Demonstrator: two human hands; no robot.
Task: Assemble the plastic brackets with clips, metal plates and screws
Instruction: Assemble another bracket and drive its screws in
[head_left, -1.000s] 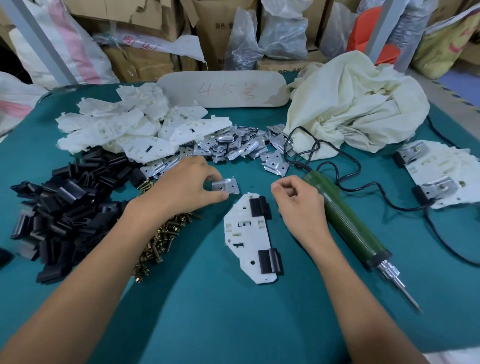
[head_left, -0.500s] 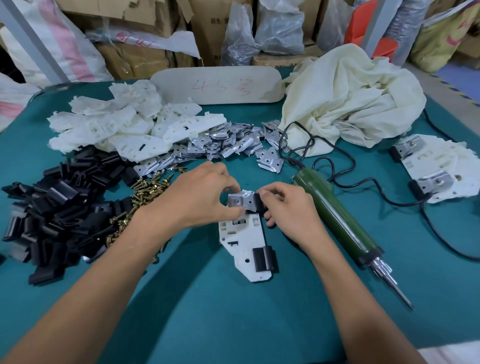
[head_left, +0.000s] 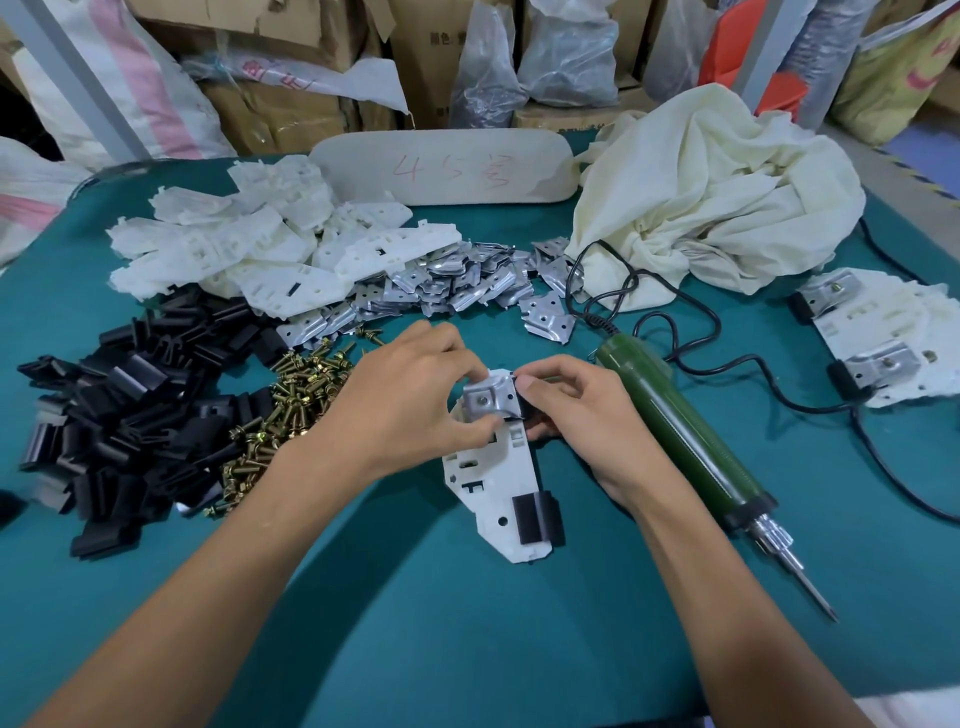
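Observation:
A white plastic bracket (head_left: 496, 473) lies on the teal table in front of me, a black clip (head_left: 535, 517) on its near end. On its far end sits a metal plate (head_left: 491, 397), partly covering a second black clip. My left hand (head_left: 410, 400) pinches the plate's left side. My right hand (head_left: 576, 410) pinches its right edge over the clip. To the left lie heaps of white brackets (head_left: 249, 249), black clips (head_left: 119, 415), brass screws (head_left: 285, 410) and metal plates (head_left: 457, 286).
A green electric screwdriver (head_left: 685, 431) lies right of my right hand, tip toward me, its black cord looping back. Finished brackets (head_left: 883, 338) are stacked at the right edge. A cream cloth (head_left: 717, 192) and a labelled board (head_left: 441, 166) sit at the back.
My left hand carried the metal plate from the table onto the bracket's far end. My right hand came in to meet it, and both now hold the plate on the bracket.

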